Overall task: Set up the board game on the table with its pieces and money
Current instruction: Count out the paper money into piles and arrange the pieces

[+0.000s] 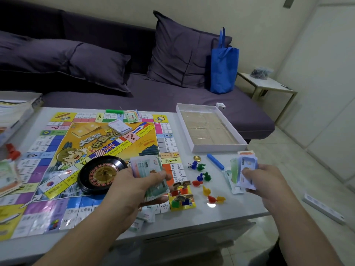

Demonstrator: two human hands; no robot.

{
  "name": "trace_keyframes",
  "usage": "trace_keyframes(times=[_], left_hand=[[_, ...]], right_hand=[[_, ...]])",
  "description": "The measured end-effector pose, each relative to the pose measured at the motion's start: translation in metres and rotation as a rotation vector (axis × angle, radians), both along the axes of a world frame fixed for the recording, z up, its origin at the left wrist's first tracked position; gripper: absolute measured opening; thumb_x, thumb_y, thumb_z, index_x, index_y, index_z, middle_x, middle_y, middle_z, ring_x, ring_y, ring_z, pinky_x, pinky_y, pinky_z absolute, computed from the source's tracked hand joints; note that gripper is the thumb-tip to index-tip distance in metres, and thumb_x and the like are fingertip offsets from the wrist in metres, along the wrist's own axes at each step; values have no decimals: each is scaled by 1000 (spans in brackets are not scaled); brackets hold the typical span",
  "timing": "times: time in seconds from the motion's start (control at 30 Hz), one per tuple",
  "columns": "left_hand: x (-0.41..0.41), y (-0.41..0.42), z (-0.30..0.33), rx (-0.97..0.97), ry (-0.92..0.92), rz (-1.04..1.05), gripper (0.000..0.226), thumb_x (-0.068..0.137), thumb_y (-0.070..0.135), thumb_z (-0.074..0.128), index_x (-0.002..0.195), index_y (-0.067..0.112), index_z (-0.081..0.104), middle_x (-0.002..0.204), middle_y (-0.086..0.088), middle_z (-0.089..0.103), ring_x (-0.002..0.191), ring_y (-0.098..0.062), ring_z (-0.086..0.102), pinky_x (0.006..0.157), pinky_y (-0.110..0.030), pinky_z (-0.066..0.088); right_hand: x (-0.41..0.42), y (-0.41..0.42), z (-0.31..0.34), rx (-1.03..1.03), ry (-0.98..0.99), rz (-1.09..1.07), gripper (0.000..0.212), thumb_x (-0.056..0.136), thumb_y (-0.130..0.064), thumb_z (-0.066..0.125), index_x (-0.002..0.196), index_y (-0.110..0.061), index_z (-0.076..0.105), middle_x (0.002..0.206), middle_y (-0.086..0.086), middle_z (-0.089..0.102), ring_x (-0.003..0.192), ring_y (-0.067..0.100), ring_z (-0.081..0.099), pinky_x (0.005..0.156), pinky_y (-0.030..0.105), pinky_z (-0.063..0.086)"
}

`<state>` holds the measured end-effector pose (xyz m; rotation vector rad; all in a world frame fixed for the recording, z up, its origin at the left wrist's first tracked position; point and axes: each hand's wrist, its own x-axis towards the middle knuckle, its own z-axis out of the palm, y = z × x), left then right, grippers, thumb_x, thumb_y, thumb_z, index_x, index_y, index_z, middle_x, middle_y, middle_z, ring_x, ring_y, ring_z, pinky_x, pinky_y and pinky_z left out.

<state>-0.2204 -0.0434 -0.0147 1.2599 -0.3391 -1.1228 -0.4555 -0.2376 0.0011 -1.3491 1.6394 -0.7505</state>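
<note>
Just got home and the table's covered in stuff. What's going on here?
A person is setting up a board game. The left hand holds a stack of play money over the board, and the right hand has a grip on a smaller bundle of notes. A roulette wheel sits on the board. Small coloured pieces and a die lie on the table beside it, near the open box.

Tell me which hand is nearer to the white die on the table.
Left. The left hand, holding a stack of play money, sits just left of the white die. The right hand, holding other notes, is farther off to its right.
</note>
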Motion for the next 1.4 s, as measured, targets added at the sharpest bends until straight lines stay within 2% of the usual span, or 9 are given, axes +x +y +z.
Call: trace_keyframes(times=[0.13, 0.23, 0.37, 0.47, 0.67, 0.77, 0.93, 1.17, 1.4], left_hand=[[0, 2, 3, 23, 31, 2, 37, 81, 6, 82, 116, 1, 69, 99, -17, 80, 90, -35, 79, 68, -52, 65], [1, 6, 4, 37, 57, 12, 36, 79, 10, 84, 112, 1, 71, 95, -17, 80, 86, -33, 80, 60, -47, 66], [6, 13, 7, 25, 96, -2, 44, 72, 20, 84, 110, 2, 73, 97, -20, 80, 81, -33, 79, 51, -38, 64], [16, 20, 11, 4, 127, -20, 39, 80, 14, 81, 114, -2, 70, 100, -23, 79, 83, -35, 79, 60, -42, 66], [44, 37, 13, -14, 90, -28, 30, 95, -4, 64, 124, -6, 61, 110, -24, 77, 100, -40, 77, 77, -57, 62], [56, 47, 12, -3, 13, 0, 26, 94, -2, 67, 121, -4, 66, 108, -22, 78, 97, -39, 77, 73, -52, 64], [72, 64, 15, -10, 17, 106, 27, 87, 0, 76, 113, -3, 69, 101, -21, 79, 91, -39, 78, 60, -42, 66], [92, 86, 17, -23, 23, 246, 27, 85, 4, 79, 110, -2, 70, 96, -20, 80, 86, -37, 79, 63, -44, 66], [104, 99, 16, -36, 61, 358, 29, 82, 7, 83, 108, 2, 71, 92, -17, 80, 84, -35, 80, 61, -40, 66]], right_hand=[[38, 48, 17, 63, -312, 295, 14, 101, -4, 63, 107, -12, 72, 100, 10, 78, 94, 29, 76, 77, 44, 62], [72, 82, 14, 110, -409, 482, 16, 101, -6, 62, 112, -11, 73, 100, 7, 80, 96, 27, 78, 82, 44, 63], [106, 103, 3, 77, -398, 540, 19, 101, -6, 65, 112, -16, 75, 100, 7, 81, 95, 27, 79, 80, 44, 62], [119, 106, 2, 24, -324, 546, 17, 102, -12, 65, 109, -24, 75, 96, -2, 81, 89, 17, 79, 81, 44, 65], [144, 109, 6, -93, -210, 591, 13, 102, -21, 67, 100, -33, 72, 93, -11, 79, 85, 5, 77, 67, 29, 64], [159, 113, 8, -107, -206, 631, 16, 102, -21, 66, 99, -36, 72, 94, -9, 79, 89, 10, 77, 73, 34, 66], [186, 122, 8, -120, -234, 675, 16, 103, -17, 65, 106, -29, 75, 97, -7, 80, 88, 8, 76, 68, 25, 61], [219, 142, 1, -200, -209, 733, 14, 99, -19, 69, 99, -31, 76, 92, -5, 79, 89, 20, 75, 84, 52, 63], [234, 156, -2, -122, -292, 745, 19, 100, -15, 69, 103, -31, 78, 94, -1, 80, 92, 26, 76, 88, 57, 61]])
